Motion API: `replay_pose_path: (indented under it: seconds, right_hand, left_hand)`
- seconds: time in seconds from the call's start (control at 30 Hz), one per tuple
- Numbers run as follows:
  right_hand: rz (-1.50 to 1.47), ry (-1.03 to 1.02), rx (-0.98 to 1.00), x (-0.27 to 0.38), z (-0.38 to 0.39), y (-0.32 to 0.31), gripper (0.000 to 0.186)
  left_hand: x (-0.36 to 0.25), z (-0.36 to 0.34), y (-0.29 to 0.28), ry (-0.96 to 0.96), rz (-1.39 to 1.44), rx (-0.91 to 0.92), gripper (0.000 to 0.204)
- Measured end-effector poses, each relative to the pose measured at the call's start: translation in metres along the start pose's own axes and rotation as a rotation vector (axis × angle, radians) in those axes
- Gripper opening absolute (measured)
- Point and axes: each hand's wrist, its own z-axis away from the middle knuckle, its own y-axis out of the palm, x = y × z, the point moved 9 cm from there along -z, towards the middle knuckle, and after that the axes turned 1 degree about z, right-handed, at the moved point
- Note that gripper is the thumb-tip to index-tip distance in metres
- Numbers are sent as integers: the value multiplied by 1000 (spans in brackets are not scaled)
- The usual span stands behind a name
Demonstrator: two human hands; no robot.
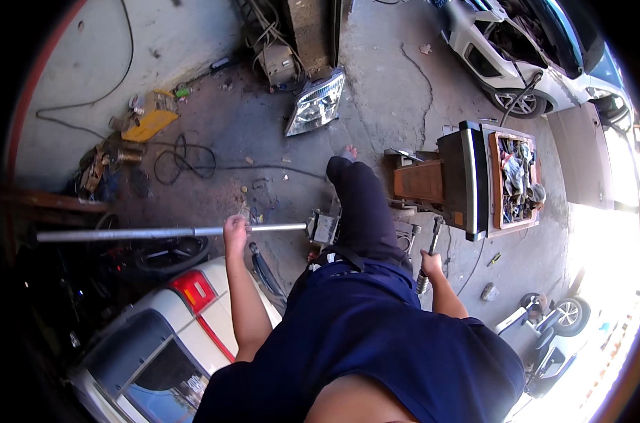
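A long silver pipe lies level across the lower left of my view, with my left hand closed around it; its slimmer right end reaches a metal jack-like device beside my legs. My right hand grips an upright metal bar with a jointed top and what looks like a coiled section below the fist. My dark-trousered leg extends forward between the two hands.
A headlamp lies ahead. A cart with a parts tray stands at right, near a car and scooter. Cables, a yellow box and debris line the left wall. A white vehicle's rear is at lower left.
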Motion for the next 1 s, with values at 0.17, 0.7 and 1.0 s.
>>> replay_pose_path:
  seconds: [0.17,0.7,1.0]
  right_hand:
    - [-8,30,26,116,-119,34,45]
    - [-620,101,-333,433,-308,-104,45]
    - [-112,275,-811,449,-431,-173,53]
  left_hand:
    - [-154,-84,107,133,-2,146,14]
    - [-639,-173,578,644,-228,606,19]
    - [-793,-403,959,401,-469,710,19]
